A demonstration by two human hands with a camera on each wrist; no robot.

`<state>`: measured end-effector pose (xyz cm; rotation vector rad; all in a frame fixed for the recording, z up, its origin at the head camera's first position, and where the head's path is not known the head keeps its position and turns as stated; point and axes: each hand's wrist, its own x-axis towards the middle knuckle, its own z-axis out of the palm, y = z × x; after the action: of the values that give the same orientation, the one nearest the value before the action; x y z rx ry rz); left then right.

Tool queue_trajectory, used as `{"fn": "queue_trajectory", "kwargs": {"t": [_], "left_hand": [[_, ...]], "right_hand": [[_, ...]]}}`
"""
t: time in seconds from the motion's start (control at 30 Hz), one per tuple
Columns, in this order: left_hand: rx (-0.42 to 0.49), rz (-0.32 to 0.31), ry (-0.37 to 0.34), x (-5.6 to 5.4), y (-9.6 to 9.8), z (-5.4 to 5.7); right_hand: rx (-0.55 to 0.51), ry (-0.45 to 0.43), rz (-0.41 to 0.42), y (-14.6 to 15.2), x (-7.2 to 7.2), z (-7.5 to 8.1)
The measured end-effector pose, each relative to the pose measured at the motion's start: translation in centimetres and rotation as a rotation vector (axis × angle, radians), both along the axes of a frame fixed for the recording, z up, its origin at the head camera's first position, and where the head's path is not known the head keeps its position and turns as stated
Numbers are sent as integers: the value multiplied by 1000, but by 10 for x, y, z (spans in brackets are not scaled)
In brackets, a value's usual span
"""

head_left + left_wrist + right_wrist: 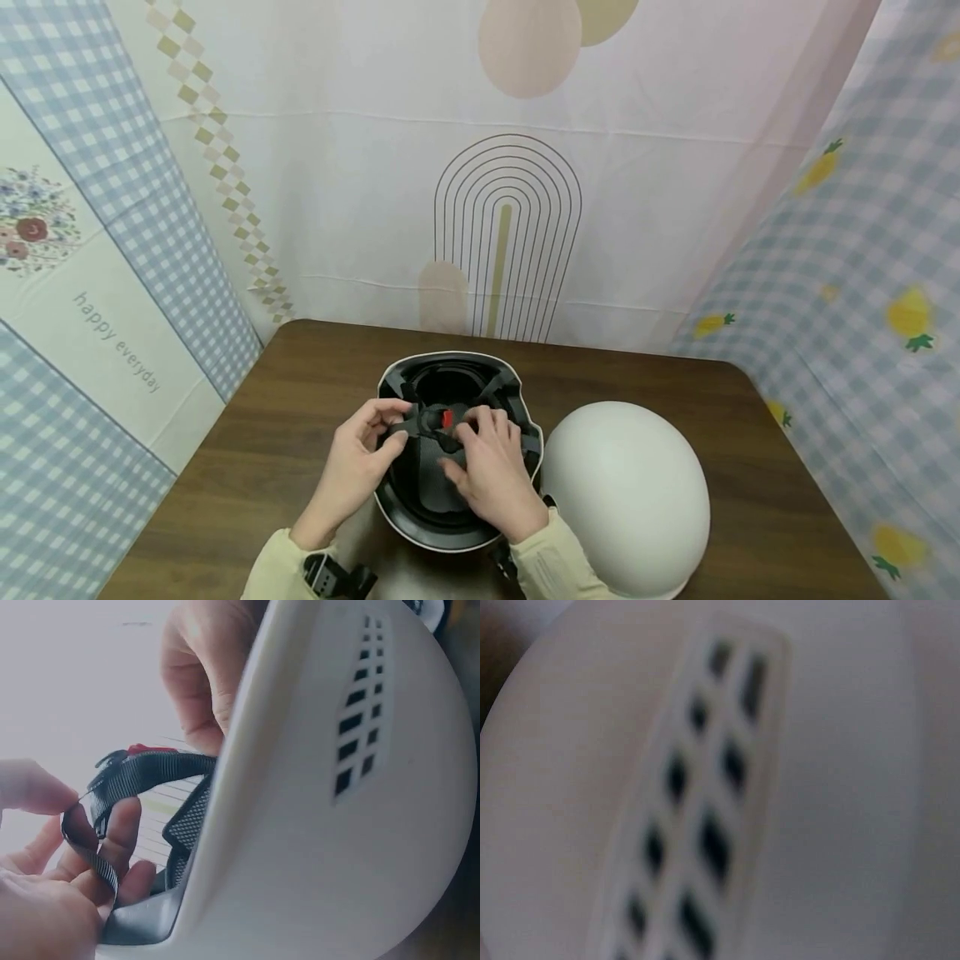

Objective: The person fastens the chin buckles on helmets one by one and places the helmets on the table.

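Observation:
An upturned white helmet (390, 525) with a black lining lies on the table, its opening facing up. A black chin strap (150, 776) with a red-tabbed buckle (447, 418) crosses the opening. At the left side of the opening, my left hand (360, 450) pinches a thin loop of this strap between thumb and fingers, shown closely in the left wrist view. My right hand (491, 467) reaches over the right rim, fingers bent down beside the buckle. I cannot tell whether it grips the strap. White shell with dark vent slots (712, 847) fills the blurred right wrist view.
A smooth white dome (626, 492) stands on the brown wooden table (315, 375) just right of the helmet, close to my right forearm. Patterned cloth (360, 192) hangs behind the table's far edge and along both sides.

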<state>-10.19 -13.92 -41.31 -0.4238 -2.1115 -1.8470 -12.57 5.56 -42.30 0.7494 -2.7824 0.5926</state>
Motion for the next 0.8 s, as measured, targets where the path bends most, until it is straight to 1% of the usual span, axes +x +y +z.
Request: {"fn": "queue_trajectory", "kwargs": {"t": [0.1, 0.17, 0.23, 0.33, 0.43, 0.47, 0.6, 0.7, 0.8], "left_hand": [[38, -24, 1, -1, -1, -1], [28, -23, 10, -2, -2, -2], [-19, -1, 19, -3, -2, -4], [-102, 56, 3, -3, 0, -3], [-180, 104, -35, -3, 2, -1], [-203, 119, -54, -3, 2, 0], [-283, 155, -105, -2, 4, 2], [-304, 178, -119, -2, 5, 3], [-302, 202, -117, -3, 6, 3]], "right_hand": [[-88, -61, 54, -2, 0, 2], [-173, -113, 86, -2, 0, 4], [-256, -138, 115, -1, 0, 5], [-340, -97, 164, 1, 0, 7], [-360, -68, 191, 5, 0, 11], [-362, -70, 193, 6, 0, 13], [-384, -119, 184, 10, 1, 17], [-413, -130, 183, 11, 1, 16], [-443, -112, 179, 12, 2, 16]]}}
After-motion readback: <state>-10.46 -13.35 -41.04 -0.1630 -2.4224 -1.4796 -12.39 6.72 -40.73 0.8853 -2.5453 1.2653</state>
